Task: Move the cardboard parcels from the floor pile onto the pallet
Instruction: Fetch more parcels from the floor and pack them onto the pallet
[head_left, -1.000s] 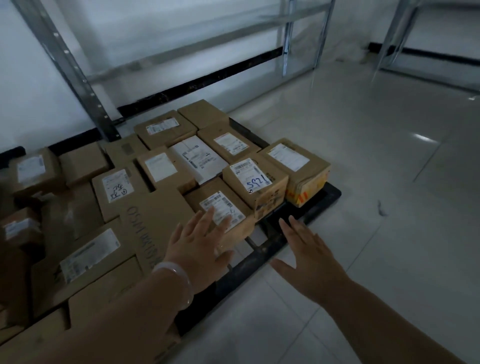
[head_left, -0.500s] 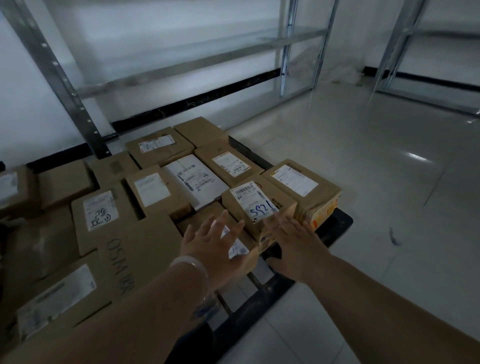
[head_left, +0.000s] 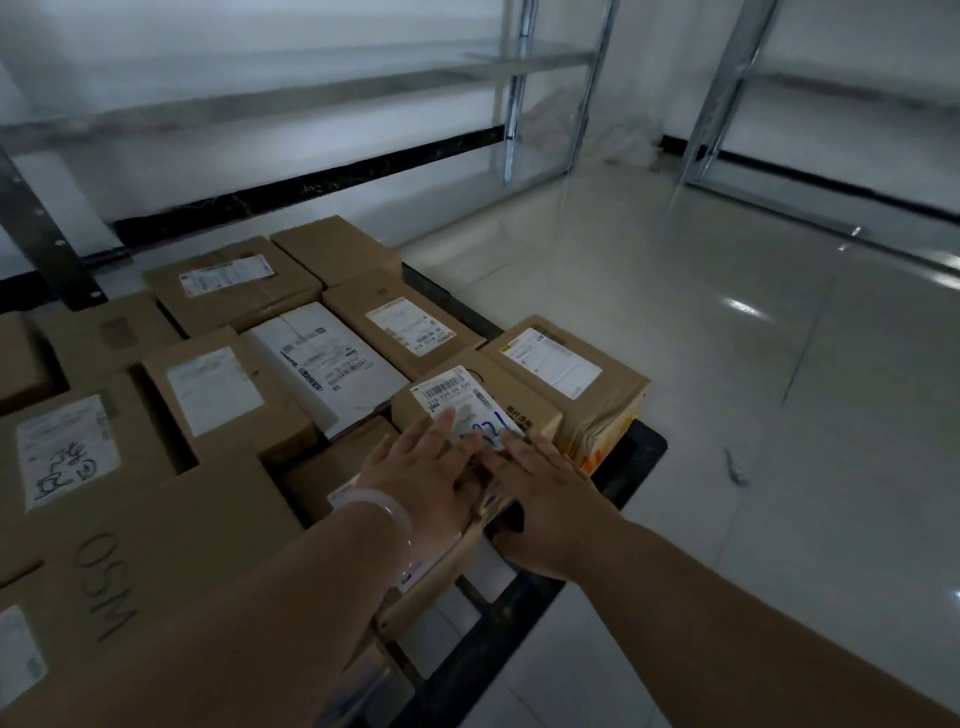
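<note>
Now both hands lie flat on the small labelled parcel (head_left: 522, 413) by the pallet's (head_left: 641, 449) near edge, close to its right corner. My left hand (head_left: 423, 480), bangle (head_left: 387, 512) at the wrist, and my right hand (head_left: 545, 491) rest with fingers straight, gripping nothing. The parcel touches a larger parcel (head_left: 597, 395) at that corner.

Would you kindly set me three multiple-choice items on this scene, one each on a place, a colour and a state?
1. The left hand and right hand lie on: A the floor; B the parcel with blue handwriting; C a shelf.
2. The pallet is: A black; B red; C white.
3. The hands' fingers are: A clenched in fists; B straight; C curled round a tape roll.
Answers: B, both touch its top; A, its edge shows black; B, they lie flat.
</note>
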